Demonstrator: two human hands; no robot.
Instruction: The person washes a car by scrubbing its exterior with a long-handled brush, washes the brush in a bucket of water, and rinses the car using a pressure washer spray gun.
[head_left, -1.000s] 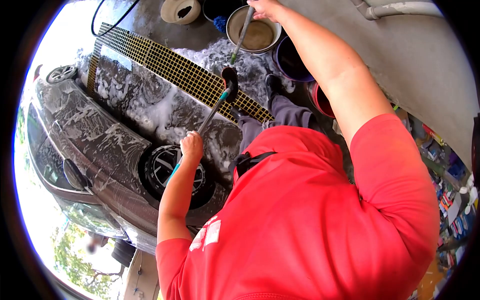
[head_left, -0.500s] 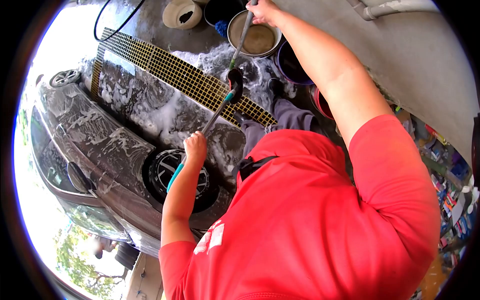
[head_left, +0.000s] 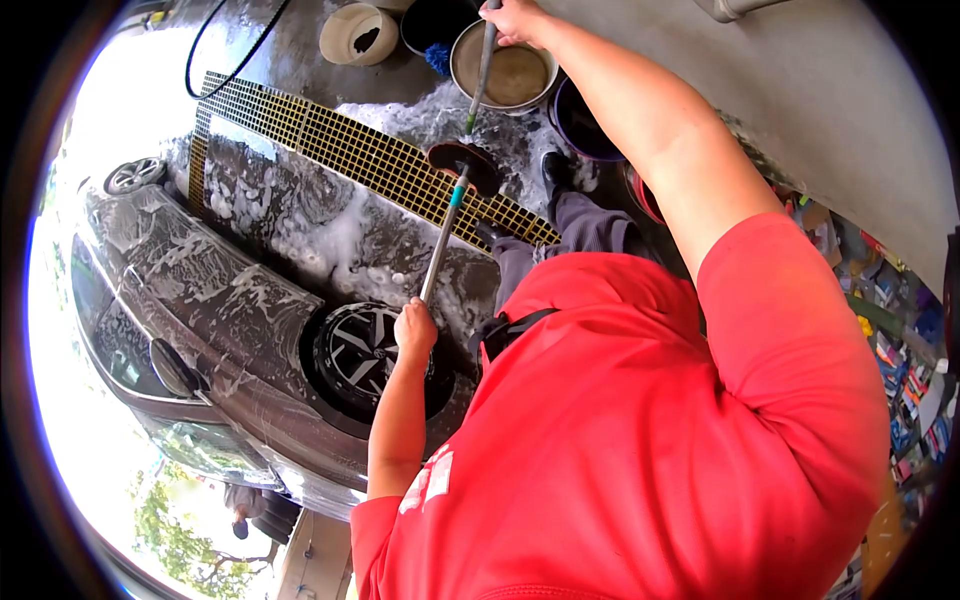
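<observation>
- Head view: left hand (head_left: 415, 328) closed round a teal-banded pole (head_left: 439, 252), near a wheel (head_left: 362, 350).
- Right hand (head_left: 517, 20) gripping a green-ended pole (head_left: 483, 75), over a basin (head_left: 520, 78).
- Dark pole head (head_left: 481, 172), over yellow grating (head_left: 350, 138), has turned broadside.

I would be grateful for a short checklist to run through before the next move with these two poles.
1. Left hand closed on the teal-banded pole: ok.
2. Right hand closed on the green-ended pole: ok.
3. Gap between the green end and the dark round head: cannot tell.
4. Floor near the shoe free of suds: not ok, foam lies around.
5. Car free of foam: not ok, streaks remain.
</observation>
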